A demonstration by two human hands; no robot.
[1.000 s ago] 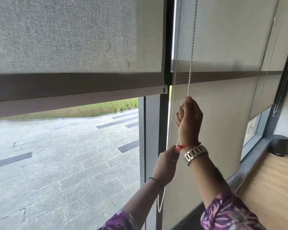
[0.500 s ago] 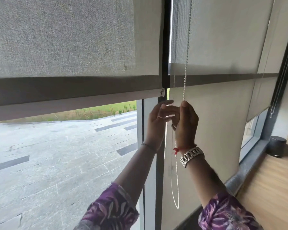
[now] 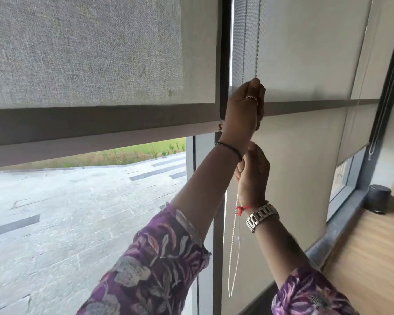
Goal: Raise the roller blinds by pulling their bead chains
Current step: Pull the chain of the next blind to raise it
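Two hands on a blind's bead chain at a grey-framed window

The left hand (image 3: 245, 108) clenches the bead chain (image 3: 257, 42) above; the right hand (image 3: 253, 173) grips it just below. Left of the fingers, a half-raised roller blind (image 3: 84, 53) reveals paving; a wooden worktop (image 3: 373, 246) lies right.

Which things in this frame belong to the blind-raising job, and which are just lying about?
In the job:
- bead chain
- left hand, gripping the chain high
- right hand, gripping it lower
- left blind, partly raised
- middle blind

Lying about:
- dark cylinder on the sill
- wooden surface
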